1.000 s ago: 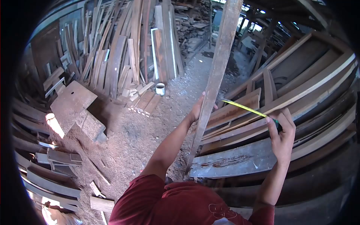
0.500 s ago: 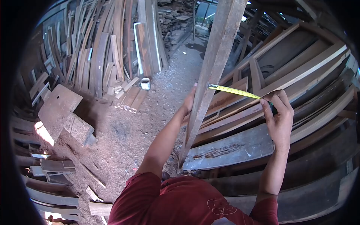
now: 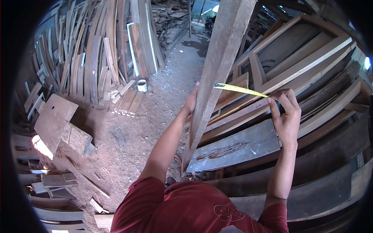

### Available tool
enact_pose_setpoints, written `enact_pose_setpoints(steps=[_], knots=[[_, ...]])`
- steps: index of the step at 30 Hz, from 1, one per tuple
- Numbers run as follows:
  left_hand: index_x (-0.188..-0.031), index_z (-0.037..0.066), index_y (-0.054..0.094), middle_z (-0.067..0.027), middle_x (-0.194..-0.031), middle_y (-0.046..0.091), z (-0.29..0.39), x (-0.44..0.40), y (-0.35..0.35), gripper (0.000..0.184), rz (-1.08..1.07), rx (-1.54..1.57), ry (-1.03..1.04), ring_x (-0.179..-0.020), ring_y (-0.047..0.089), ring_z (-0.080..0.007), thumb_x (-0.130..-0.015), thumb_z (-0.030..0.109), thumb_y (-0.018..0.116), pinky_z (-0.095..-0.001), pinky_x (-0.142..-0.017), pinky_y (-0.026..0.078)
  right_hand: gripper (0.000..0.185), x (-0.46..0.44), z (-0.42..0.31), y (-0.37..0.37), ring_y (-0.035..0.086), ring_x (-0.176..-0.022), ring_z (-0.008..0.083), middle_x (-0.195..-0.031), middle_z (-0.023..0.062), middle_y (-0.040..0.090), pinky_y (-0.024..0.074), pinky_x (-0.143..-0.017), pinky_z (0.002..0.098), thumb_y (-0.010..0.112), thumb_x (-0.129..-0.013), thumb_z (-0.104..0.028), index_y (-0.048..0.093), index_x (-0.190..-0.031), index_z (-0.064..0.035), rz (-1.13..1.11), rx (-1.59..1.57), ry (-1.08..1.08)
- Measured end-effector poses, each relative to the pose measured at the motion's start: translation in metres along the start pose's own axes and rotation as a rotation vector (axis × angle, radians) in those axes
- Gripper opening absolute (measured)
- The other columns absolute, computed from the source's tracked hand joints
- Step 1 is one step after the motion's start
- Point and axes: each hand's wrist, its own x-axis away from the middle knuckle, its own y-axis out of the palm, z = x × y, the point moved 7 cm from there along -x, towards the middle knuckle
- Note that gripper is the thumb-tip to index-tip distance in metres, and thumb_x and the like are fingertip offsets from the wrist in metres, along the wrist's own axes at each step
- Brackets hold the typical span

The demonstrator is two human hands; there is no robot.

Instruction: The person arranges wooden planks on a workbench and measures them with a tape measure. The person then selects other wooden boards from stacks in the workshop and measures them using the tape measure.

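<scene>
A long square wooden beam (image 3: pixel 216 58) stands slanted upright in front of me, its lower end down by the ground. My left hand (image 3: pixel 191 101) holds it from the left side, with most of the fingers hidden behind the wood. A yellow tape measure blade (image 3: pixel 243 90) stretches from the right face of the beam across to my right hand (image 3: pixel 285 110). Its metal-tipped end is at the beam. The fingers of my right hand are closed round the tape, and the case is mostly hidden in the palm.
Wooden frames and boards (image 3: pixel 311 64) are stacked on the right, with a worn grey plank (image 3: pixel 237 147) in front. Many planks (image 3: pixel 93 58) lean at the back left. A paint-stained can (image 3: pixel 142 86) stands beside short boards. A brown panel (image 3: pixel 56 116) sits at the left.
The view has shifted slightly, so the background sits further left and lower. The tape blade slopes a little differently; both hands keep their holds.
</scene>
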Motion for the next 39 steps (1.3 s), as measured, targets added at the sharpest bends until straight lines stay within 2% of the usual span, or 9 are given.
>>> enact_pose_setpoints(steps=[14, 15, 17, 20, 22, 26, 30, 33, 39], knots=[[-0.099, 0.007, 0.072, -0.0038, -0.086, 0.065, -0.003, -0.001, 0.005, 0.081, -0.019, 0.047, -0.008, -0.078, 0.049, -0.0141, -0.105, 0.061, 0.011, -0.0307, -0.076, 0.042, 0.012, 0.010, 0.011, 0.007, 0.064, -0.087, 0.0270, -0.096, 0.0087, 0.062, 0.0523, -0.074, 0.0368, 0.077, -0.083, -0.006, 0.072, -0.094, -0.0043, 0.070, 0.022, -0.069], [-0.125, 0.005, 0.059, -0.0098, -0.115, 0.060, -0.007, -0.002, 0.005, 0.076, -0.083, 0.070, -0.036, -0.104, 0.050, -0.0181, -0.103, 0.066, 0.019, -0.0323, -0.094, 0.038, 0.012, 0.011, 0.012, 0.008, 0.064, -0.087, 0.0271, -0.096, 0.0087, 0.062, 0.0522, -0.075, 0.0364, 0.077, -0.083, -0.005, 0.072, -0.094, -0.0041, 0.072, 0.022, -0.064], [-0.150, 0.002, 0.045, -0.0158, -0.143, 0.055, -0.013, -0.004, 0.007, 0.088, -0.150, 0.093, -0.072, -0.130, 0.052, -0.0220, -0.101, 0.072, 0.026, -0.0339, -0.113, 0.035, 0.013, 0.012, 0.016, 0.009, 0.064, -0.088, 0.0272, -0.096, 0.0087, 0.062, 0.0521, -0.075, 0.0360, 0.077, -0.083, -0.005, 0.072, -0.094, -0.0040, 0.070, 0.023, -0.052], [-0.150, 0.002, 0.046, -0.0150, -0.142, 0.056, -0.016, -0.009, 0.011, 0.087, -0.157, 0.076, -0.065, -0.129, 0.053, -0.0213, -0.101, 0.071, 0.027, -0.0336, -0.112, 0.036, 0.013, 0.015, 0.021, 0.012, 0.063, -0.087, 0.0274, -0.096, 0.0096, 0.062, 0.0515, -0.076, 0.0352, 0.077, -0.082, -0.005, 0.071, -0.093, -0.0026, 0.070, -0.021, -0.034], [-0.103, 0.005, 0.071, -0.0051, -0.096, 0.067, -0.012, -0.011, 0.016, 0.080, -0.046, 0.124, -0.056, -0.090, 0.054, -0.0173, -0.105, 0.061, 0.015, -0.0327, -0.091, 0.043, 0.014, 0.019, 0.020, 0.014, 0.063, -0.086, 0.0275, -0.095, 0.0105, 0.062, 0.0508, -0.075, 0.0348, 0.077, -0.082, -0.005, 0.070, -0.093, -0.0012, 0.078, -0.118, -0.015], [-0.104, 0.001, 0.071, -0.0038, -0.082, 0.065, -0.001, -0.009, 0.026, 0.078, -0.013, 0.174, -0.038, -0.076, 0.056, -0.0134, -0.105, 0.060, 0.019, -0.0291, -0.076, 0.048, 0.014, 0.044, 0.019, 0.040, 0.063, -0.086, 0.0303, -0.092, 0.0120, 0.063, 0.0503, -0.074, 0.0360, 0.077, -0.080, -0.004, 0.069, -0.091, -0.0007, -0.058, -0.147, -0.011], [-0.106, -0.008, 0.067, 0.0016, -0.058, 0.053, -0.019, -0.028, 0.023, 0.065, -0.059, 0.315, -0.115, -0.047, 0.049, -0.0070, -0.105, 0.049, 0.035, -0.0220, -0.045, 0.039, 0.015, 0.107, 0.046, 0.095, 0.064, -0.086, 0.0353, -0.095, 0.0117, 0.063, 0.0500, -0.073, 0.0428, 0.079, -0.077, -0.006, 0.068, -0.088, -0.0051, -0.217, -0.147, 0.046], [-0.108, -0.011, 0.065, 0.0017, -0.053, 0.050, -0.025, -0.036, 0.021, 0.055, -0.056, 0.283, -0.080, -0.040, 0.047, -0.0077, -0.101, 0.041, 0.048, -0.0207, -0.039, 0.036, 0.011, 0.145, 0.056, 0.125, 0.063, -0.083, 0.0324, -0.088, 0.0108, 0.062, 0.0496, -0.072, 0.0400, 0.076, -0.079, -0.002, 0.066, -0.085, -0.0022, -0.276, -0.194, 0.115], [-0.108, -0.011, 0.065, 0.0015, -0.054, 0.052, -0.033, -0.047, 0.026, 0.052, -0.095, 0.245, -0.068, -0.042, 0.049, -0.0087, -0.097, 0.039, 0.054, -0.0213, -0.040, 0.038, 0.012, 0.164, 0.068, 0.147, 0.063, -0.086, 0.0286, -0.091, 0.0056, 0.061, 0.0460, -0.070, 0.0414, 0.077, -0.081, -0.010, 0.065, -0.085, -0.0080, -0.322, -0.141, 0.122]])
